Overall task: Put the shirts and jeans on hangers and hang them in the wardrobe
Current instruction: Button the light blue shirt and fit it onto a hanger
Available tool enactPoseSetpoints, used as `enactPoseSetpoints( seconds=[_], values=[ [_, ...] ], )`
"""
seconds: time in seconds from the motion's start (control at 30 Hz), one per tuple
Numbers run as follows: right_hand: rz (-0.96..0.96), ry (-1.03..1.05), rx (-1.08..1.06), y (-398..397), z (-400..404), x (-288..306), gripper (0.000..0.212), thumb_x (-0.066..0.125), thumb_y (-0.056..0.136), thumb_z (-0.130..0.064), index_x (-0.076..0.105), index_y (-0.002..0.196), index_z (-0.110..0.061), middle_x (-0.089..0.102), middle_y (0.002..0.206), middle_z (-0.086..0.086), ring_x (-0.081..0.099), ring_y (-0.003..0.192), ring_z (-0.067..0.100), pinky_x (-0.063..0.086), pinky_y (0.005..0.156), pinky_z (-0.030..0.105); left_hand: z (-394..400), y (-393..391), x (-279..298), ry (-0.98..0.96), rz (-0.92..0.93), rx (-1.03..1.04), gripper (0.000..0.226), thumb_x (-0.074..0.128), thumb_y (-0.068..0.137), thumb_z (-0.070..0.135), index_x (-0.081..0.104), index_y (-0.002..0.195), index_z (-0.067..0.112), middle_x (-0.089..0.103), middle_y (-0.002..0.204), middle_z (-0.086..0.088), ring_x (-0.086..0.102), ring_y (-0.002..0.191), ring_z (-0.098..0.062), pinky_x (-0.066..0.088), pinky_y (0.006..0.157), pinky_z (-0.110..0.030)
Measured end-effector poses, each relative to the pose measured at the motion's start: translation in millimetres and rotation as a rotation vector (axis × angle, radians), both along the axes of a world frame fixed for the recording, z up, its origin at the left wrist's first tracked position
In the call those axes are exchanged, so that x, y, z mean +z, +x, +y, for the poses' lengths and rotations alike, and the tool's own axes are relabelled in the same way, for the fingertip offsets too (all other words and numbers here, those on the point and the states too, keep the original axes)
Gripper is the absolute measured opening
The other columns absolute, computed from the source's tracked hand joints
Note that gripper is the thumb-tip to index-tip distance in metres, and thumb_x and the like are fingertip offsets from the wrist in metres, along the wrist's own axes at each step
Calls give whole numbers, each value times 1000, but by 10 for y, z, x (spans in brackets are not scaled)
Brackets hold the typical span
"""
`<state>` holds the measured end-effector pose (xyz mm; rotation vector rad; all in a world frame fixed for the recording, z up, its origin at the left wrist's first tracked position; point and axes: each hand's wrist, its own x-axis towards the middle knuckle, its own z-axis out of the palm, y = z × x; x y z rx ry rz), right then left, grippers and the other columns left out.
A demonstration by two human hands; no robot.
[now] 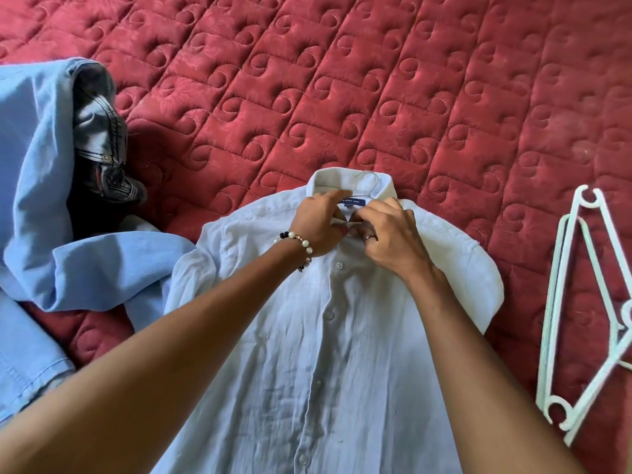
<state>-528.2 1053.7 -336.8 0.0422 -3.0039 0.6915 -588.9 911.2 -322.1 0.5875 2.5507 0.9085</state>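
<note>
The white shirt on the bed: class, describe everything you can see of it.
The white shirt lies front up on the red quilted bedspread, crinkled, linen-like, buttoned down its placket. A wire hanger hook pokes from the collar, where a blue label shows. The left hand and right hand pinch the collar at the top button. Its sleeve touches a blue garment.

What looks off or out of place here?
Nothing damaged. The white shirt lies flat on the red quilt, a hanger hook showing at its collar, both hands at the top button. The blue shirt and dark jeans lie crumpled together at left, unhung. Spare white hangers lie at right.
</note>
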Motion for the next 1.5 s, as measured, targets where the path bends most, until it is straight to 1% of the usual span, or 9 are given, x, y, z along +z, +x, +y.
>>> enactPoseSetpoints(
  seconds=[0.13,0.47,0.67,0.77,0.93,1.03,1.1,1.3,1.5],
  values=[
    [-20,6,5,-1,12,-26,17,52,79,-18,67,85,-15,65,87,-4,51,91,26,31,67,34,-36,-35,-38,58,-38,-37,57,68,76,3,51,130,10,71,97,-5,61,105,-25,46,91,-36],
    [-213,109,23,-63,4,64,15,53,78,-8,60,90,-16,56,95,-10,42,107,19,12,73,32,-96,-16,-26,118,-114,-28,54,72,81,13,52,131,9,72,98,-6,64,101,-22,42,85,-24],
    [-408,-202,-10,-86,106,78,23,56,87,-7,69,102,-19,63,106,2,45,113,23,37,99,48,-105,21,-41,111,-42,-77,45,69,80,7,57,123,8,72,90,-6,62,94,-24,40,81,-26],
    [-367,-119,22,-72,74,62,26,49,86,-1,65,100,-16,61,106,-2,42,110,23,32,89,40,-105,31,-50,138,-31,-64,45,68,79,4,56,122,7,72,87,-5,62,93,-24,38,80,-26],
    [-85,182,44,21,-34,13,31,40,74,0,58,93,-17,55,99,-4,45,99,25,14,74,31,-77,43,-34,158,-13,-22,41,67,81,4,55,120,5,72,88,-6,61,95,-25,39,82,-29],
    [5,209,-5,50,-65,-22,27,32,73,-6,54,84,-16,55,94,-2,48,95,25,20,78,35,-42,65,-33,125,53,1,28,66,82,9,61,109,3,71,92,-10,58,98,-29,34,80,-24],
    [40,243,-42,62,-75,-34,18,43,76,-5,53,84,-17,55,93,-2,49,95,24,25,83,39,-50,81,-34,46,145,-47,18,63,84,16,69,94,2,69,88,-16,57,90,-34,30,76,-25],
    [84,283,-38,113,-91,-51,13,52,79,-5,54,84,-17,55,93,-1,50,94,24,27,84,41,-93,139,-80,-66,212,-81,28,52,81,28,72,86,9,60,94,-13,51,92,-32,42,69,-39],
    [57,259,44,151,-64,-73,16,49,79,-8,57,91,-15,57,110,2,43,102,25,25,78,36,-90,186,-79,-6,181,-71,24,60,71,31,69,74,9,51,101,-6,40,95,-20,22,79,-34]
  ],
)
